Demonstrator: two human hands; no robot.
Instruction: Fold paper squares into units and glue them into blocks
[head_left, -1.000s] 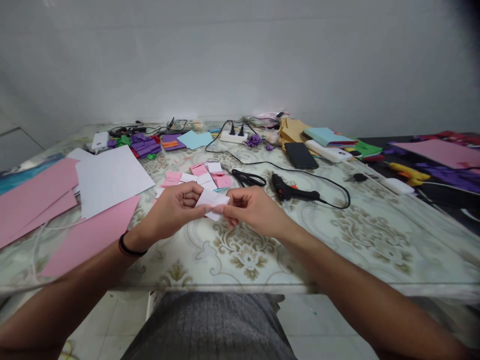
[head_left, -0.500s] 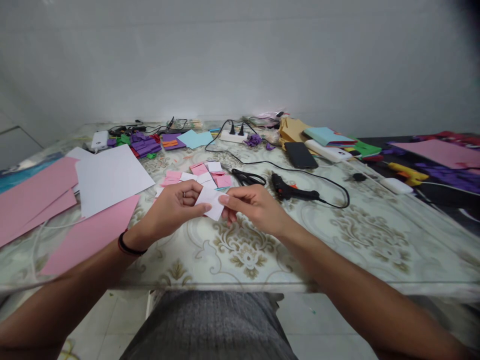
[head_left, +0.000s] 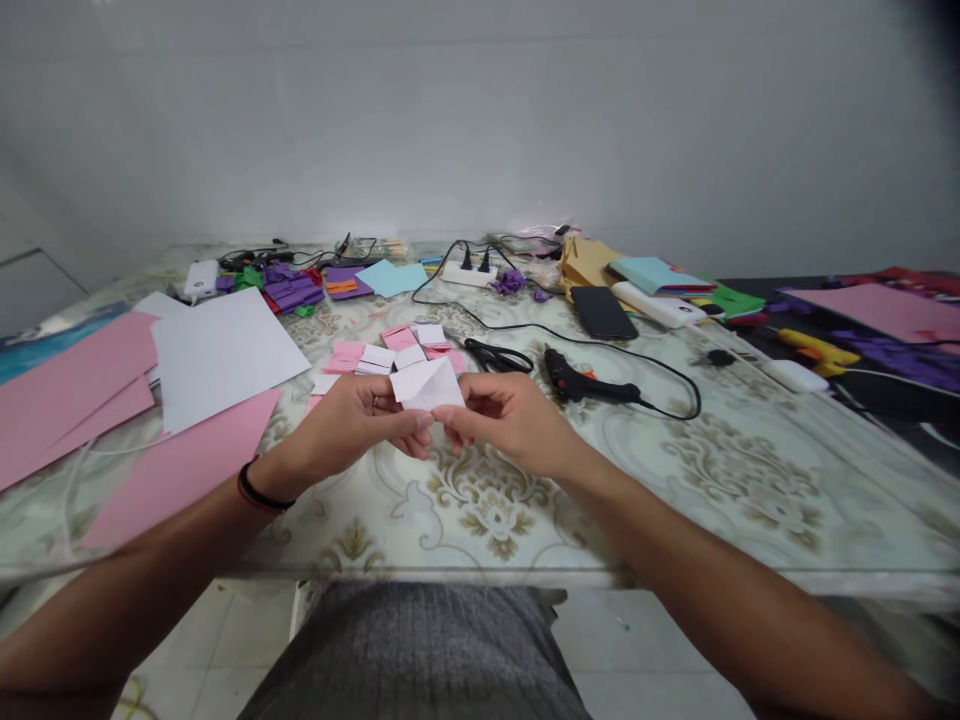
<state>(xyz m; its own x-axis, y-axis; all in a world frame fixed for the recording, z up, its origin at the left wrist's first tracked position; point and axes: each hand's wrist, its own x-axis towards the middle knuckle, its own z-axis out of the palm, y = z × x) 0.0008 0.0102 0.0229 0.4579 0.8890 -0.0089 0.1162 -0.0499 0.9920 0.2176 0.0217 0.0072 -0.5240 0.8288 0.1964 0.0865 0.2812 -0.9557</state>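
Observation:
A small piece of white paper (head_left: 433, 386) with a slanting fold is held up between my two hands, above the front half of the table. My left hand (head_left: 369, 414) pinches its lower left edge, thumb on top. At the lower right edge, my right hand (head_left: 499, 415) grips it the same way, and the two thumb tips nearly meet. Just behind the hands lies a cluster of folded pink and white paper pieces (head_left: 375, 358), partly hidden by the fingers.
Right of my hands lies a black glue gun (head_left: 589, 380) with its cable looping to a white power strip (head_left: 469, 273). A black phone (head_left: 602, 312) rests behind it. White sheets (head_left: 225, 355) and pink sheets (head_left: 187, 470) spread over the left side. Purple folded strips (head_left: 292, 290) are piled behind.
The white paper has been turned between my fingers and now shows a slanting fold and a wider shape. Both thumbs have come closer together along its lower edge.

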